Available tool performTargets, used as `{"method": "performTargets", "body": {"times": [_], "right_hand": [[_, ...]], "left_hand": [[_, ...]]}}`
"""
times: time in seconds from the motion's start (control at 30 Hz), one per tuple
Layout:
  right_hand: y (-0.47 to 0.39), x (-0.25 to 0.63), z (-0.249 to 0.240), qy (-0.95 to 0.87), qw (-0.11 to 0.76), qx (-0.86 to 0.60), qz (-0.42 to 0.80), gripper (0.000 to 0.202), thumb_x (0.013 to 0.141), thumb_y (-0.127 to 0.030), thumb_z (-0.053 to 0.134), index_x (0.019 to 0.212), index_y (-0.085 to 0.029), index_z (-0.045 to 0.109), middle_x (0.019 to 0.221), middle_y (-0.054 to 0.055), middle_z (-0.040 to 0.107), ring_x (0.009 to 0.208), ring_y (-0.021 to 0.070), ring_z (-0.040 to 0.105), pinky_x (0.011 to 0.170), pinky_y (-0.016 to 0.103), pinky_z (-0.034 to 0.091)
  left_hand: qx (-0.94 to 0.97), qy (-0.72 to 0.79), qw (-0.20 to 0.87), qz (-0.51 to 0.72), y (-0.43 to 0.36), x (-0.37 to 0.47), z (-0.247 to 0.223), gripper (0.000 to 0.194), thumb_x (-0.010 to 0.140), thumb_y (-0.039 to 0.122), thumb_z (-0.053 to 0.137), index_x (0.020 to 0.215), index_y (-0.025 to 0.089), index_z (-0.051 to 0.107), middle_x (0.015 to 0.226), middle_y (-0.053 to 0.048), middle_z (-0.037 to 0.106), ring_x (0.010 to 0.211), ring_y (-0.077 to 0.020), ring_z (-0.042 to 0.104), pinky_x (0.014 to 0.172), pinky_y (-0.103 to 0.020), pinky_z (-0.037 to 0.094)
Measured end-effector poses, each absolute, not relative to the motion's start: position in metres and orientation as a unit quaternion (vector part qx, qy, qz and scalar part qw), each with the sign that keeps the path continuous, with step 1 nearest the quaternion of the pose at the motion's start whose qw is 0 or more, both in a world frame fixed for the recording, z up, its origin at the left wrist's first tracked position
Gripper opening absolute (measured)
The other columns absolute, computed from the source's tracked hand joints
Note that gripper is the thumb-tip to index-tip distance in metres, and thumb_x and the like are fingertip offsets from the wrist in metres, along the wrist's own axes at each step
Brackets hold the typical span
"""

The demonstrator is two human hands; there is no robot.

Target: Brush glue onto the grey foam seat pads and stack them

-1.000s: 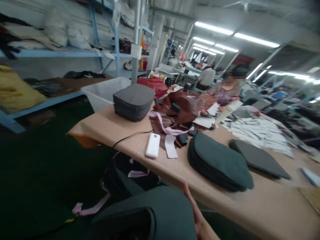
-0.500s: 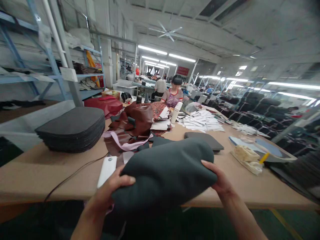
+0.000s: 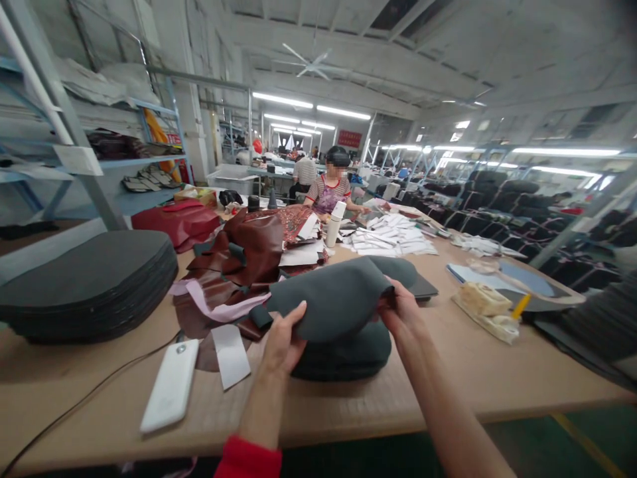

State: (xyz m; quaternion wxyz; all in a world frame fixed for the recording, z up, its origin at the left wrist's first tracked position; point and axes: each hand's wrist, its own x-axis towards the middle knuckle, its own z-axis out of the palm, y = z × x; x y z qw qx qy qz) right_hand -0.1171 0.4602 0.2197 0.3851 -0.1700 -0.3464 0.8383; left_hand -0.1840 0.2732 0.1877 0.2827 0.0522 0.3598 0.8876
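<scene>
Both my hands grip a dark green-grey sheet of leather-like material (image 3: 331, 292), held bent above the table. My left hand (image 3: 284, 342) has its thumb on top of the sheet's left edge, fingers partly hidden beneath. My right hand (image 3: 402, 309) pinches the sheet's right end, its fingertips partly covered. Under the sheet, a thick dark bundle of like material (image 3: 343, 358) rests on the table. Just behind lies a flat dark panel (image 3: 424, 287), partly covered. Left of my left hand are a white card (image 3: 231, 355) and a white power bank (image 3: 170, 385) with a cable.
A tall stack of dark panels (image 3: 89, 285) stands at the left of the brown table (image 3: 348, 415). Brown leather scraps (image 3: 253, 249), a white bottle (image 3: 335, 224) and white pieces (image 3: 393, 234) lie farther back. A yellowish block (image 3: 485, 302) sits right. A co-worker (image 3: 331, 186) sits opposite.
The rolled dark material has moved from over the table's front edge onto the table. A sheet is now lifted above the bundle. My hands have moved closer together, and the view has shifted right.
</scene>
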Motion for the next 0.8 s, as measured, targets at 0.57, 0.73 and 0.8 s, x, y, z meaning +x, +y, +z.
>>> {"method": "performTargets", "body": {"times": [0.57, 0.73, 0.8], "right_hand": [[0.475, -0.088, 0.051, -0.354, 0.261, -0.265, 0.858, 0.027, 0.068, -0.038, 0.068, 0.092, -0.025, 0.063, 0.09, 0.001, 0.07, 0.098, 0.0227, 0.061, 0.085, 0.043, 0.052], [0.495, -0.08, 0.058, -0.375, 0.303, -0.31, 0.819, 0.038, 0.06, -0.026, 0.077, 0.095, -0.023, 0.063, 0.091, 0.0, 0.07, 0.092, 0.0193, 0.064, 0.079, 0.032, 0.055], [0.495, -0.075, 0.057, -0.386, 0.297, -0.306, 0.818, 0.043, 0.058, -0.022, 0.078, 0.097, -0.02, 0.063, 0.095, 0.001, 0.07, 0.092, 0.0189, 0.064, 0.08, 0.029, 0.055]], "left_hand": [[0.126, 0.674, 0.306, 0.661, 0.304, -0.303, 0.112, 0.066, 0.047, 0.007, 0.064, 0.111, 0.017, 0.052, 0.081, -0.004, 0.066, 0.076, -0.0225, 0.06, 0.076, -0.037, 0.046], [0.154, 0.677, 0.288, 0.659, 0.31, -0.316, 0.109, 0.074, 0.047, 0.007, 0.068, 0.117, 0.021, 0.051, 0.102, -0.007, 0.065, 0.094, -0.0254, 0.058, 0.086, -0.035, 0.043], [0.157, 0.679, 0.276, 0.662, 0.312, -0.317, 0.109, 0.079, 0.046, 0.009, 0.071, 0.121, 0.02, 0.047, 0.108, -0.009, 0.063, 0.099, -0.0268, 0.057, 0.088, -0.036, 0.042]]}}
